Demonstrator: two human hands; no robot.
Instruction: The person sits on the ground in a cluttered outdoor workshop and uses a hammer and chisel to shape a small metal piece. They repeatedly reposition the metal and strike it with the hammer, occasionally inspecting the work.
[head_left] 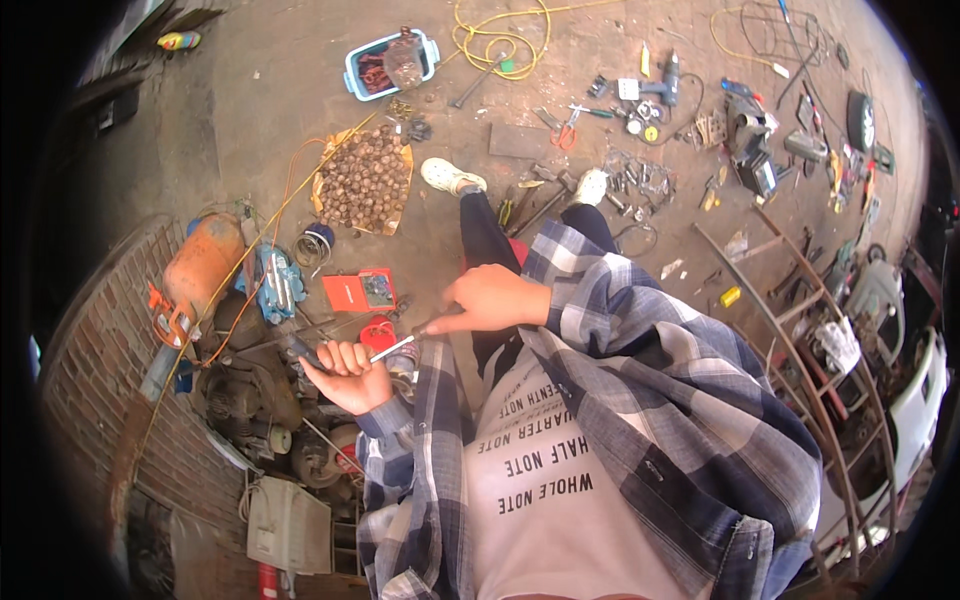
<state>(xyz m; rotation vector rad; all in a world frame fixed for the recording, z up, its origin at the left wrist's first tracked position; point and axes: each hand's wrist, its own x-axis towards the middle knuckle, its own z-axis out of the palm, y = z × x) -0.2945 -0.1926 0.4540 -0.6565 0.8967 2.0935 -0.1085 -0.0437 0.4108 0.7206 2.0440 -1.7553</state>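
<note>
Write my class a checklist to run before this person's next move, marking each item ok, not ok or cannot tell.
1. Left hand closed around the tool with the bright metal shaft: ok.
2. Right hand gripping something firmly: cannot tell; its fingers hide the contact.
3. Both hands gloved: not ok; they are bare.
4. Floor between the pale shoes free of tools: not ok; a long-handled tool lies there.
5. Red case shut: not ok; it lies open.

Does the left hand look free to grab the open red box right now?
Probably not directly: the left hand is gripping a metal-shafted tool, though the open red box looks close by.
</note>
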